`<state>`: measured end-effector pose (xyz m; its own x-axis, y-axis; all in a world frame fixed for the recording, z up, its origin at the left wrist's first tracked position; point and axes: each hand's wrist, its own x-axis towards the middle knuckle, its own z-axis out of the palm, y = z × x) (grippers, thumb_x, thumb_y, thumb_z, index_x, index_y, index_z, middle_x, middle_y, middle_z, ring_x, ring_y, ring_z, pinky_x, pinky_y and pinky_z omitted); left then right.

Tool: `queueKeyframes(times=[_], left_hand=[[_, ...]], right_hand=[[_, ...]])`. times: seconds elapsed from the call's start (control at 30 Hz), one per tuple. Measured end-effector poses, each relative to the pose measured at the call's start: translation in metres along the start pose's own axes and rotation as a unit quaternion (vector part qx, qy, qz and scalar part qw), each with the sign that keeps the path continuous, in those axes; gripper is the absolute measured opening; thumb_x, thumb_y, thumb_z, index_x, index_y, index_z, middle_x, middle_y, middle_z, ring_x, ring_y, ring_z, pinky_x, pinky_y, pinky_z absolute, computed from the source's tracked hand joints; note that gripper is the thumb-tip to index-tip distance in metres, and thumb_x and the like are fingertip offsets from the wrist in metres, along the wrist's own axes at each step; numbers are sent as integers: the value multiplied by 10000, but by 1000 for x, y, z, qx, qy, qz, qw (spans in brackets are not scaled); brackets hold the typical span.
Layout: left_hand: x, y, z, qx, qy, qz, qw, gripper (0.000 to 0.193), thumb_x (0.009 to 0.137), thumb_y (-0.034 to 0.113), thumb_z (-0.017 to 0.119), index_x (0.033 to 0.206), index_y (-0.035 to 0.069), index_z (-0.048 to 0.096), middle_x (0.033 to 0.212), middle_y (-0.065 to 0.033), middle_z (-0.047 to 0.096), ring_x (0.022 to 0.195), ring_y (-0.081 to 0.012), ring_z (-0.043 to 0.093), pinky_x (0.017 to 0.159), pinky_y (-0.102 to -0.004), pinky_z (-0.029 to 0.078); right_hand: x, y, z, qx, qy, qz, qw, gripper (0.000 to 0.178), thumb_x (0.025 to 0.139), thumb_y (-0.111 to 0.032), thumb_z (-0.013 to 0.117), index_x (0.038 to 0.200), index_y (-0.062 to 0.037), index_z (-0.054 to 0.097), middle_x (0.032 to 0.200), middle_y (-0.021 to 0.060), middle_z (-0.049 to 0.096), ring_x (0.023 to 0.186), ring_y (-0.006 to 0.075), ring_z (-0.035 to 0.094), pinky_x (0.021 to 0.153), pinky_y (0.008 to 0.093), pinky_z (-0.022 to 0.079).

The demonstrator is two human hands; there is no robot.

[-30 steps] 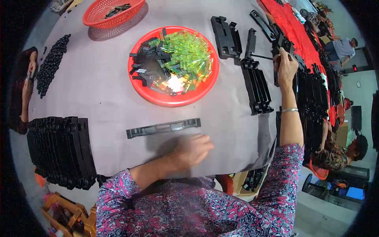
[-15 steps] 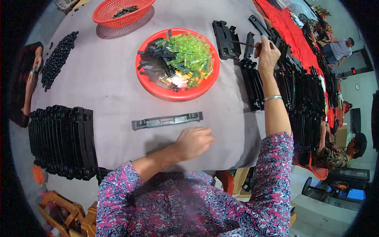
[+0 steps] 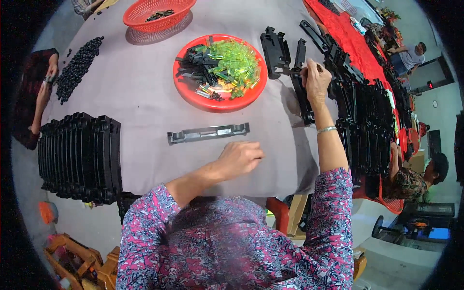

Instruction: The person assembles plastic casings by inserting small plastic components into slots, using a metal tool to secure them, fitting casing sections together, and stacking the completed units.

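Note:
My right hand (image 3: 316, 83) reaches over the right side of the table, fingers pinched at a long black plastic part (image 3: 302, 99); its fingertips partly hide the contact. Close beside it are a slim black piece (image 3: 300, 52) and a wider black plastic part (image 3: 274, 52). Nearer my body, my left hand (image 3: 239, 157) is curled closed above the cloth, and its palm side is hidden. Just beyond that hand lies a single long black plastic holder (image 3: 209, 133), with a pale slot along its middle.
A red plate (image 3: 220, 105) holds black clips and yellow-green clear strips. Behind it stands a red basket (image 3: 159, 23). Stacked black holders (image 3: 79, 157) line the left edge, more (image 3: 365, 125) the right. Small black pieces (image 3: 79, 67) lie near another person's hands (image 3: 50, 72).
My right hand has drawn back toward me and slightly left, down to the long black part. My left hand stays curled in nearly the same place. The view has shifted a little.

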<state>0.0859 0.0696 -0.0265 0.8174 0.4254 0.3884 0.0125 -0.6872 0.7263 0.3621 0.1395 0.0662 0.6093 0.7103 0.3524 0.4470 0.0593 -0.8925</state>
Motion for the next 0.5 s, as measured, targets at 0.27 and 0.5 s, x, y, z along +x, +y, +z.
queueKeyframes(times=[0.27, 0.5], left_hand=[[-3, 7, -8, 21, -27, -7, 999, 171, 790, 135, 670, 929, 36, 688, 854, -122, 610, 821, -344, 629, 678, -444, 497], [-50, 43, -22, -16, -61, 5, 998, 173, 805, 96, 657, 958, 17, 682, 858, -139, 598, 809, -345, 625, 697, -450, 499]], right_hand=[[-64, -18, -47, -7, 72, -87, 994, 337, 940, -163, 610, 635, -21, 589, 561, 5, 556, 461, 42, 462, 424, 209, 326], [-171, -17, -37, -211, -120, -378, 894, 266, 786, -170, 728, 673, -50, 519, 657, 95, 511, 530, 273, 513, 481, 393, 426]])
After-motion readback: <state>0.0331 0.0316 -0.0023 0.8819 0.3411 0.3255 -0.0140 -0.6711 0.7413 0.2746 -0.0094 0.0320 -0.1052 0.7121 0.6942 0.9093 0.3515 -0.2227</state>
